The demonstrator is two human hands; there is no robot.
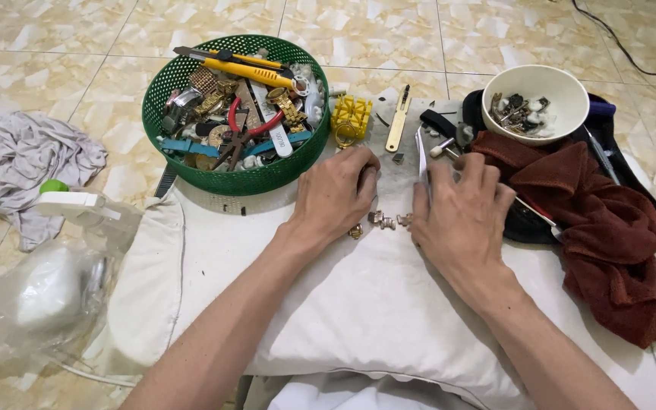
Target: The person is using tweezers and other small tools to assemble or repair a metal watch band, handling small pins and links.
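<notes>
My left hand rests knuckles-up on a white cushion, fingers curled near the green basket. My right hand lies beside it, fingers bent down onto the cloth, with a thin white strip standing up at its fingertips. Between the hands lie small gold metal links and one loose gold piece. What the fingertips pinch is hidden.
A green basket full of tools and watch parts sits at the back left. A yellow plastic holder, a gold tool, a white bowl of small parts and a dark red towel lie behind and to the right. Grey cloth and a plastic bag are on the tiled floor.
</notes>
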